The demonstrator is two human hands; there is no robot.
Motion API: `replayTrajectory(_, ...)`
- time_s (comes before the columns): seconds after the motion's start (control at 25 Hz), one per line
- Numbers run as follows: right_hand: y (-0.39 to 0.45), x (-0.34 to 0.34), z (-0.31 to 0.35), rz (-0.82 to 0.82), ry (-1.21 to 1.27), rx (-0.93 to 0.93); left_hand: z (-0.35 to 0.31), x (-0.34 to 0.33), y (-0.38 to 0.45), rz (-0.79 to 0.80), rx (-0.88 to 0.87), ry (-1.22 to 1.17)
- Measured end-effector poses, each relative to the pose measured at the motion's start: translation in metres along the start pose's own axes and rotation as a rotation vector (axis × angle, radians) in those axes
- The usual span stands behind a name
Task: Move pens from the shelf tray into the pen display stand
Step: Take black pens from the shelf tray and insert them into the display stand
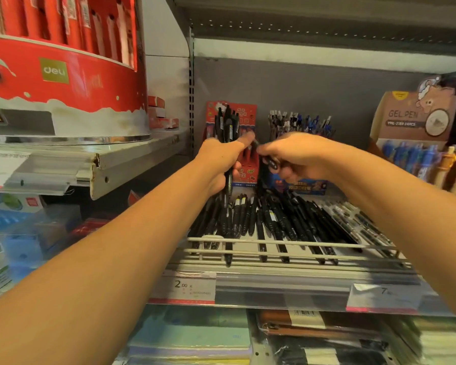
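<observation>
Several black pens lie loose in the shelf tray behind a wire rail. My left hand grips a bundle of black pens upright, their tops rising above my fingers. Just behind it stands the red pen display stand. My right hand pinches one black pen right beside the left hand's thumb. The lower half of the red stand is hidden by my hands.
A blue display box with blue and black pens stands behind my right hand. A brown gel pen display sits at the far right. A big red round display stands on the left shelf. Price labels line the shelf edge.
</observation>
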State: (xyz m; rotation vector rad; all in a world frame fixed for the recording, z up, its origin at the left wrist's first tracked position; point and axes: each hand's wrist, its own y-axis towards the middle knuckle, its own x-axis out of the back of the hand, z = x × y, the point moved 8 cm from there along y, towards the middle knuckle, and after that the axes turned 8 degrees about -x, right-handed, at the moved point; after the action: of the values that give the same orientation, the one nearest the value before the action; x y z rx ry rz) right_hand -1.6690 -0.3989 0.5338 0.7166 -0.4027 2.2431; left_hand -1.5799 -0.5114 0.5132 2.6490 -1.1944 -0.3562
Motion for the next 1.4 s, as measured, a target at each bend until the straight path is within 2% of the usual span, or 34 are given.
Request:
replayTrajectory(0.08,-0.025,-0.002,0.013,0.016,0.009,0.134,0.002,-0.012,0.001,0.028,0.037,-0.078)
replayTrajectory(0.2,-0.043,-0.006,0.018,0.103,-0.071,0.197,-0.002,-0.027,-0.003,0.107,0.041,-0.132)
replayTrajectory(0.32,-0.046,0.003,-0.004,0.171,-0.181,0.067,-0.012,-0.023,-0.005,0.073,-0.058,-0.031)
replayTrajectory(0.4,-0.043,0.016,-0.034,0.102,-0.453,-0.104,-0.014,-0.021,-0.009,0.071,-0.076,-0.003)
replayTrajectory(0.48,-0.038,0.024,-0.058,0.019,-0.646,-0.245,-0.012,-0.028,-0.017,0.131,-0.035,-0.075)
replayTrajectory(0.68,-0.013,0.014,-0.057,-0.171,-0.665,-0.188,-0.008,-0.033,-0.024,0.100,-0.029,-0.035)
replayTrajectory(0.92,-0.001,-0.013,-0.047,-0.068,-0.864,-0.295,0.001,-0.030,-0.024,0.084,-0.008,0.027)
replayTrajectory(1.08,-0.002,-0.021,-0.045,0.008,-0.828,-0.319,0.009,-0.025,-0.024,0.071,0.031,0.007)
replayTrajectory(1.24,0.004,-0.012,-0.053,-0.014,-0.815,-0.296,0.014,-0.025,-0.025,0.068,0.065,-0.001)
replayTrajectory(1.4,0.007,0.022,-0.065,-0.078,-0.140,-0.324,0.019,-0.034,-0.025,0.098,0.107,0.016)
